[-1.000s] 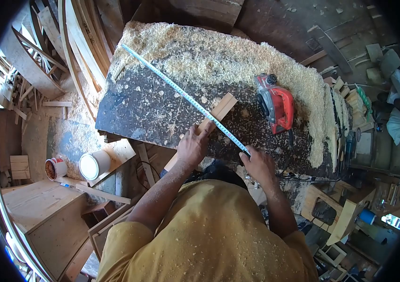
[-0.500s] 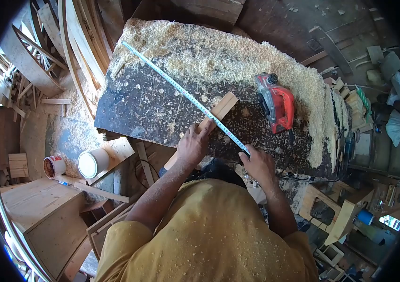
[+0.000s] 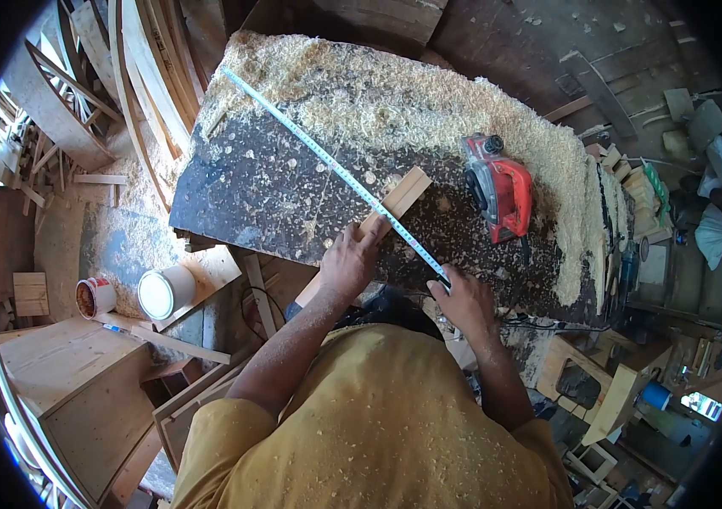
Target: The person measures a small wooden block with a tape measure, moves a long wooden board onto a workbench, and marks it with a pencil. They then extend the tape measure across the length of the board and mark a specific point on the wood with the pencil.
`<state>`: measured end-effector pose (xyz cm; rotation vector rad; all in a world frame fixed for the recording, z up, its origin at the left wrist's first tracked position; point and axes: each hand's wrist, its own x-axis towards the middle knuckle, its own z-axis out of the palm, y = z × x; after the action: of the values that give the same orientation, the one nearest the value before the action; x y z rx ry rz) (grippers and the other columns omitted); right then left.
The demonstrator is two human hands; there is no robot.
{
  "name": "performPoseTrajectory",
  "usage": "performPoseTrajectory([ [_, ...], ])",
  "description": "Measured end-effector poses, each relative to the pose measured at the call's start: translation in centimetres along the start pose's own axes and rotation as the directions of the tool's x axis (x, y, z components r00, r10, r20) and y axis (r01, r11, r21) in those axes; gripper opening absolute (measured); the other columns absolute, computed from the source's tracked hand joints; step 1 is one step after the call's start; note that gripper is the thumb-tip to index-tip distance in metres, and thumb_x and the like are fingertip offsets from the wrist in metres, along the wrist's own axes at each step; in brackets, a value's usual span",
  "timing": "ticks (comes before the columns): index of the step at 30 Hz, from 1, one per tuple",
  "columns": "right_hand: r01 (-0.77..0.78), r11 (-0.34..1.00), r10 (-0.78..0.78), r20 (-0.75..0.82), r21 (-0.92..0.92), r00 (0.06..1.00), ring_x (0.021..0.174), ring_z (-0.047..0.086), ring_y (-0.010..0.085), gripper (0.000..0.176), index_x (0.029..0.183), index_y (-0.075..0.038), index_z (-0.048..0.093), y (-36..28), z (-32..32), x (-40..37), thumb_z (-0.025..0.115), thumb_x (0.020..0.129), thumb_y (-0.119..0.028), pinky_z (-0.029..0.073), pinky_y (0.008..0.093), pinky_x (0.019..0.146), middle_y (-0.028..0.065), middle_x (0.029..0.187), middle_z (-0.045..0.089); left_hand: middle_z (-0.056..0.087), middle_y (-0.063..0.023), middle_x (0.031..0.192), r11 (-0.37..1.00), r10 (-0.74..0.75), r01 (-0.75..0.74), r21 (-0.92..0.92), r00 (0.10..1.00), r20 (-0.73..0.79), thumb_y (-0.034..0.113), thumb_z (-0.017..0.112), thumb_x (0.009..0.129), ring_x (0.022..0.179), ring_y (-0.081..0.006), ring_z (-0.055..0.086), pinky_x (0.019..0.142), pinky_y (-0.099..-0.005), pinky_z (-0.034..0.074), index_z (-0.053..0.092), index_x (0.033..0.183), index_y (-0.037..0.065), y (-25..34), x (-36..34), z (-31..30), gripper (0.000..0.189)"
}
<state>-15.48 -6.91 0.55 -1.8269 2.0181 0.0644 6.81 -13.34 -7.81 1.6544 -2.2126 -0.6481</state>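
Note:
My left hand (image 3: 349, 259) is closed around a narrow wooden board (image 3: 408, 190), which juts over the near edge of the workbench (image 3: 208, 199). A long tape measure blade (image 3: 314, 146) stretches diagonally across the bench and crosses over the board, just beyond my left fingertips. At its near end, my right hand (image 3: 464, 301) grips the tape measure; the case is mostly hidden by my fingers. The blade's far tip lies by the shavings at the bench's far left corner. To the right of the board rests a red electric planer (image 3: 509, 197), touched by neither hand.
Wood shavings (image 3: 412, 93) cover the bench's far and right sides. On the left, long curved wooden pieces (image 3: 153, 68) lean together. A white bucket (image 3: 166, 293) and a smaller paint can (image 3: 96, 299) stand below the bench. Wooden frames (image 3: 603, 382) lie at lower right.
My right hand and the tape measure have shifted very slightly. My left hand stays on the board, and the planer has not moved.

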Motion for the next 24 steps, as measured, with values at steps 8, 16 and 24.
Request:
performPoseTrajectory([
  [8,0.000,1.000,0.000,0.004,0.007,1.000,0.078,0.068,0.0417,0.040,0.112,-0.010,0.063,0.0,0.2,0.0,0.063,0.090,-0.044,0.053,0.0526,0.068,0.0196,0.082,0.069,0.058,-0.0206,0.121,1.000,-0.004,0.004,0.002,1.000,0.021,0.021,0.061,0.092,0.096,-0.0401,0.066,0.074,-0.0489,0.058,0.042,0.148,0.031,0.0,0.0,-0.1,0.060],
  [16,0.029,0.999,-0.030,-0.026,-0.044,0.999,0.079,0.068,0.0414,0.045,0.119,-0.011,0.062,0.6,0.0,0.3,0.063,0.090,-0.045,0.054,0.0515,0.069,0.0201,0.085,0.068,0.059,-0.0208,0.112,0.998,-0.059,0.059,0.001,0.993,0.100,0.022,0.064,0.089,0.083,-0.0389,0.069,0.064,-0.0501,0.057,0.036,0.150,0.028,1.0,0.1,-0.4,0.067],
  [24,0.059,0.993,-0.060,-0.011,-0.100,0.998,0.079,0.068,0.0416,0.044,0.121,-0.014,0.061,1.4,-1.3,1.2,0.064,0.090,-0.044,0.054,0.0522,0.070,0.0191,0.089,0.067,0.055,-0.0243,0.118,0.996,-0.093,0.093,0.003,0.992,0.085,0.016,0.062,0.086,0.088,-0.0415,0.066,0.070,-0.0497,0.057,0.031,0.154,0.026,1.7,-0.6,0.7,0.075],
])
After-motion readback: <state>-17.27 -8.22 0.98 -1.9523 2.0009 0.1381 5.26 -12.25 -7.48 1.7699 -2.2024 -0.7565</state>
